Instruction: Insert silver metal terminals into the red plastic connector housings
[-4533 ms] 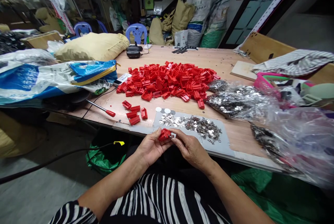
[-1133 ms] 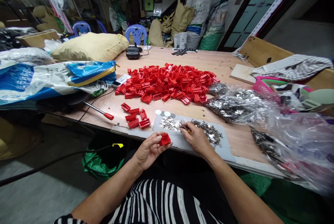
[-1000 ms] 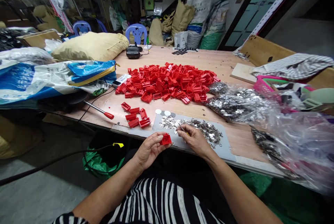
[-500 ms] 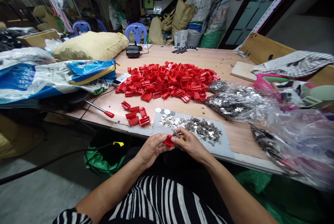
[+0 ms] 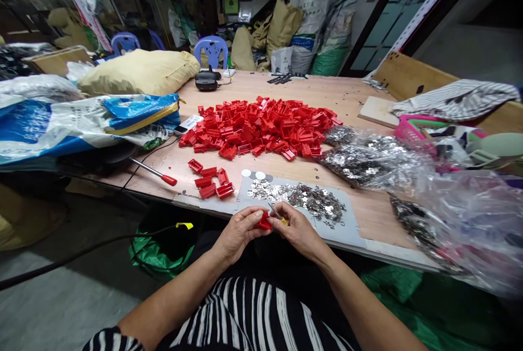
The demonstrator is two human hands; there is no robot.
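Observation:
My left hand [image 5: 239, 231] is closed round a small red plastic part [image 5: 263, 223], held just below the table's near edge. My right hand [image 5: 298, 231] pinches a thin metal tool with a yellow grip [image 5: 278, 213], its tip at the red part. Just beyond my hands, a heap of small silvery metal pieces [image 5: 304, 198] lies on a grey sheet [image 5: 347, 231]. A few finished-looking red parts [image 5: 210, 179] sit to the left of the sheet. A big pile of red parts [image 5: 261, 127] covers the table's middle.
A red-handled screwdriver [image 5: 153, 172] lies at the left. Clear bags of metal pieces [image 5: 368, 157] lie at the right, with more plastic [image 5: 461, 220] beyond. Woven sacks [image 5: 81, 122] crowd the left edge. A headset [image 5: 206, 81] sits far back. A pink basket [image 5: 412, 130] stands far right.
My right hand has come back from the heap of metal pieces to the red part in my left hand. Earlier a red part was added to the small group on the left.

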